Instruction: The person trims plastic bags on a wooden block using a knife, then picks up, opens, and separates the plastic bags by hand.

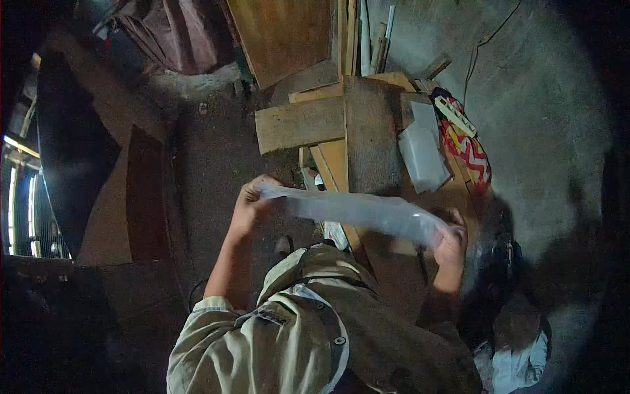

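Note:
A clear plastic bag or sheet (357, 209) is stretched out between my two hands in front of my body. My left hand (257, 196) is closed on its left end, and the fingers wrap over the edge. At the other end my right hand (451, 240) grips the plastic, a little lower and nearer to me; it is slightly blurred. Beyond the right hand lies a stack of whitish translucent plastic (423, 157) on the boards.
Wooden planks (372, 131) and a cardboard-like board (298, 125) lie ahead. A red and yellow patterned packet (469, 154) rests against the grey wall (545, 118). White bags (522, 361) are at lower right. Dark cloth (177, 33) hangs at upper left.

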A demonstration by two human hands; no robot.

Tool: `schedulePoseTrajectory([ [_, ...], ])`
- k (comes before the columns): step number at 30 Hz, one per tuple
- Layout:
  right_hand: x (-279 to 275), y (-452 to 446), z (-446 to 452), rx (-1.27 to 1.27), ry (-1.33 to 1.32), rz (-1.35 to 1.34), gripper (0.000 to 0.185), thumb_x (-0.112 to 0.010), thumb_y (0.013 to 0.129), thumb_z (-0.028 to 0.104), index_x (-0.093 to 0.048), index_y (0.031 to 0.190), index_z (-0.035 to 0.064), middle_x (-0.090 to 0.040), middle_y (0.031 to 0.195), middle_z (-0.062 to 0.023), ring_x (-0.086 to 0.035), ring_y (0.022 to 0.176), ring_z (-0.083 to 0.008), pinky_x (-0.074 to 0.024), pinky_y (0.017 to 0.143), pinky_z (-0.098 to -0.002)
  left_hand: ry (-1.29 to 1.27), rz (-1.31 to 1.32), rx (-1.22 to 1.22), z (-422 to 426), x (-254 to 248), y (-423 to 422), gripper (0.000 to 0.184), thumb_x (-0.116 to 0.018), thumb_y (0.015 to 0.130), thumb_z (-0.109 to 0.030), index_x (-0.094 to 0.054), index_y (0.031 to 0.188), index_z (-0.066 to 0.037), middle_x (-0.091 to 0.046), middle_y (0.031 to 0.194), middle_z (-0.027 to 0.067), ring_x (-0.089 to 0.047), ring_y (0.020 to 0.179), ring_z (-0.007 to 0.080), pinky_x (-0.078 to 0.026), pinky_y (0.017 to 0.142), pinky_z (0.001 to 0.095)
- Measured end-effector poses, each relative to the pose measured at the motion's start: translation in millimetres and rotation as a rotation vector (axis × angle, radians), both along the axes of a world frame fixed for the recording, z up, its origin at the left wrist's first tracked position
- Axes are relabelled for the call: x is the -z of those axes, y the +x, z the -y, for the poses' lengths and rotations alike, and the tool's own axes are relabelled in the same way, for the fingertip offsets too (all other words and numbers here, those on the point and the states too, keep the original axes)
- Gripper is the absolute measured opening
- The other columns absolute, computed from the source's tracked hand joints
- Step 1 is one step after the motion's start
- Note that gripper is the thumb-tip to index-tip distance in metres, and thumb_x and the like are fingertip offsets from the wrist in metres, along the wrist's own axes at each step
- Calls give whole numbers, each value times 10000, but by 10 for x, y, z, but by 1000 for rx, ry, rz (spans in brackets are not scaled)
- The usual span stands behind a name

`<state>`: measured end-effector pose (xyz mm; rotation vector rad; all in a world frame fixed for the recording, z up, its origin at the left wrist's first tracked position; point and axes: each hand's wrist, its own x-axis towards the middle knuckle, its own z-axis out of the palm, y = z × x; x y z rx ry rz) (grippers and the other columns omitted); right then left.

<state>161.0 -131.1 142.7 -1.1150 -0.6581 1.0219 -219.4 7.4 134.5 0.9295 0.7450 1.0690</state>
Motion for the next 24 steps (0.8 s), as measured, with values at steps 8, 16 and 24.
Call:
schedulePoseTrajectory([
  [8,118,46,-90,-52,-106,190,365,-621,766,41,-524,1115,-3,-583,1037,-74,-565,930,-171,-437,840,-294,119,-280,23,-55,-276,157,113,-588,805,6,-637,906,-7,-629,790,24,-573,702,99,-465,627,249],
  [16,-220,-725,-386,-268,104,777,614,-732,762,164,-429,1271,4,-492,1239,-156,-462,1181,-256,-355,1005,-391,445,-758,218,-59,-654,393,246,-617,721,3,-636,966,9,-670,895,156,-663,825,251,-510,733,352],
  [24,-347,-1198,-610,-503,236,890,570,-693,712,60,-457,1223,-30,-549,1107,-196,-563,1039,-293,-448,886,-363,671,-964,324,3,-1006,603,227,-620,718,-71,-652,941,-41,-669,878,153,-649,825,349,-511,708,388],
])
